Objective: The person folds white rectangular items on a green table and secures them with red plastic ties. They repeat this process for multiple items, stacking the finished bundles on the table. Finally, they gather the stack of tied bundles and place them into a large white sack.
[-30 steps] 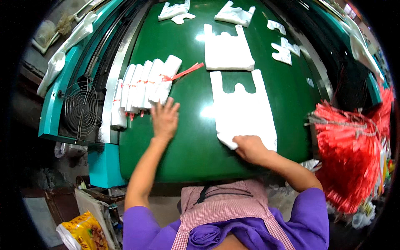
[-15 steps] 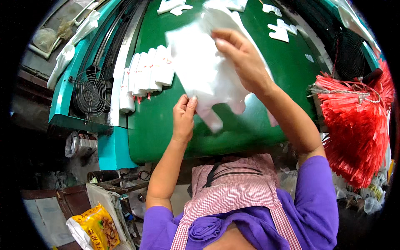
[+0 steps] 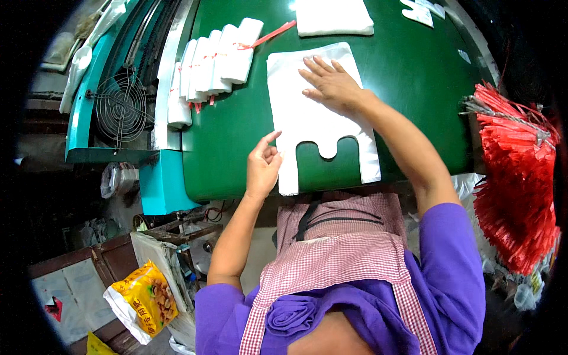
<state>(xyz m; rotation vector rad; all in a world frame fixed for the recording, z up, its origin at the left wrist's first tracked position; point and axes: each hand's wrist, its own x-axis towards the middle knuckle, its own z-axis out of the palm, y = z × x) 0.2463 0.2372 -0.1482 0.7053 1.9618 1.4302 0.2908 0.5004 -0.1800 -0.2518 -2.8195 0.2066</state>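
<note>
A stack of white plastic vest-style bags (image 3: 290,100) lies flat on the green table (image 3: 236,160), its two handles and the cut-out between them toward me. My right hand (image 3: 332,86) rests open, palm down with fingers spread, on the upper part of the bags. Beside their left edge is my left hand (image 3: 264,165), index finger stretched out and the others loosely bent, with nothing in it. Whether its fingertips touch the edge I cannot tell. Farther back lies another white stack of bags (image 3: 334,18).
Several rolled white bundles (image 3: 236,50) tied with red strips lie in a row at the left. A large bunch of red plastic strips (image 3: 512,183) hangs at the right. A teal machine frame with a wire fan guard (image 3: 124,109) borders the left side. Below is a yellow packet (image 3: 148,299).
The white bags were held up in both hands and blurred; now they lie flat on the table. My right hand has opened onto them, and my left hand has let go.
</note>
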